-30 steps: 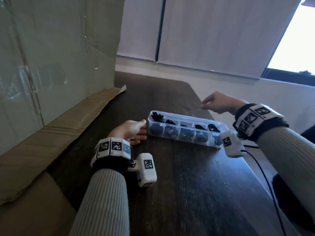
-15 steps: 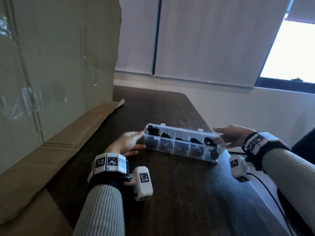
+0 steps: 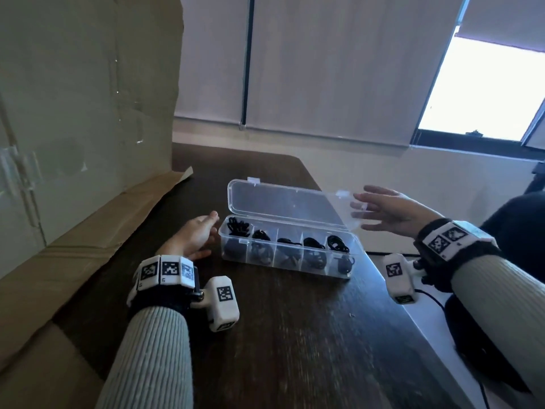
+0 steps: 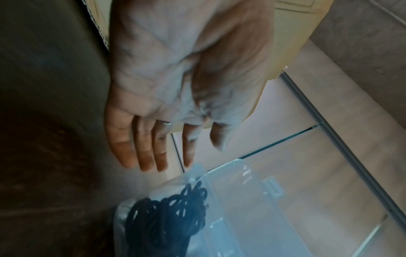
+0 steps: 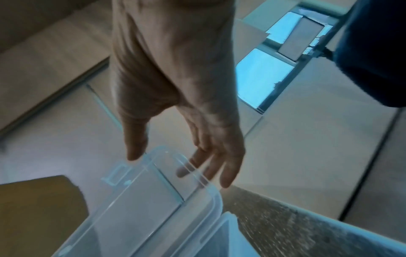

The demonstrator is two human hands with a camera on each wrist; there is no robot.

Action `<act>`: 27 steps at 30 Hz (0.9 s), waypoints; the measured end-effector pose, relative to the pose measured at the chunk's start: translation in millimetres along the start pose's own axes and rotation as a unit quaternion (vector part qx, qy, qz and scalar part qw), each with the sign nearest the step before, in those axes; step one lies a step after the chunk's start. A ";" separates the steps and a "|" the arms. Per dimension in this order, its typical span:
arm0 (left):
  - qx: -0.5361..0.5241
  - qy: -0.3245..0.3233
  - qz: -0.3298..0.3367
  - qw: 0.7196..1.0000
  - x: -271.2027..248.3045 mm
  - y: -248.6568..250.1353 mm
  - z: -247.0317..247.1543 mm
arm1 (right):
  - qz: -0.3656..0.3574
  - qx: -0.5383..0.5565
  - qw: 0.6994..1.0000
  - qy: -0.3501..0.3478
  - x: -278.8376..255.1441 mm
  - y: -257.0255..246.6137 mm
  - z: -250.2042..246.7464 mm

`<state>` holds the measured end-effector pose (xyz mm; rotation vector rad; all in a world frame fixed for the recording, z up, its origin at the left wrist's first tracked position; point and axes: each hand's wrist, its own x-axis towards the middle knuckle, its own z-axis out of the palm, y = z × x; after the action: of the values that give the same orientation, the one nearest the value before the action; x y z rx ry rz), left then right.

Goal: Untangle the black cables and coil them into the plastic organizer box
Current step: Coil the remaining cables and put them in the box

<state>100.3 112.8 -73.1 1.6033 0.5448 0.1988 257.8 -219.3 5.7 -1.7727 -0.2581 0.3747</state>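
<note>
A clear plastic organizer box (image 3: 275,266) sits on the dark table with its lid (image 3: 283,203) standing up and open. Its several compartments hold coiled black cables (image 3: 239,227). My left hand (image 3: 196,236) lies at the box's left end, fingers straight and empty. The left wrist view shows its fingers (image 4: 145,156) just off the box corner, beside the cables (image 4: 167,222). My right hand (image 3: 386,211) is at the lid's right end with spread, straight fingers. In the right wrist view those fingers (image 5: 226,173) lie behind the clear lid (image 5: 142,200), thumb in front.
A large cardboard sheet (image 3: 73,128) stands along the left, its flap (image 3: 88,249) lying on the table (image 3: 295,343). The table's right edge runs just past the box. A thin black cord (image 3: 436,302) hangs from my right wrist camera.
The lid, down half a second ago, now stands up open. My right hand rose from the box's right end to the lid. My left hand stayed at the left end.
</note>
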 end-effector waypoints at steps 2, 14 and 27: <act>-0.031 0.037 0.060 0.997 2.1 2.9 1.6 | -0.079 -0.081 0.991 -0.066 -22.5 -6.3 0.2; 0.366 -0.133 0.141 0.910 -11.4 25.7 21.4 | -0.129 -0.596 0.782 -0.126 -38.3 21.4 55.0; 0.533 0.046 0.143 0.833 -15.8 36.0 50.0 | -0.159 -0.601 0.783 -0.011 -15.8 31.1 58.8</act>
<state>116.7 60.4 -40.9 2.7937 0.5067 0.2063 219.7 -179.3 -34.7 -2.9038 -0.9610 -0.0855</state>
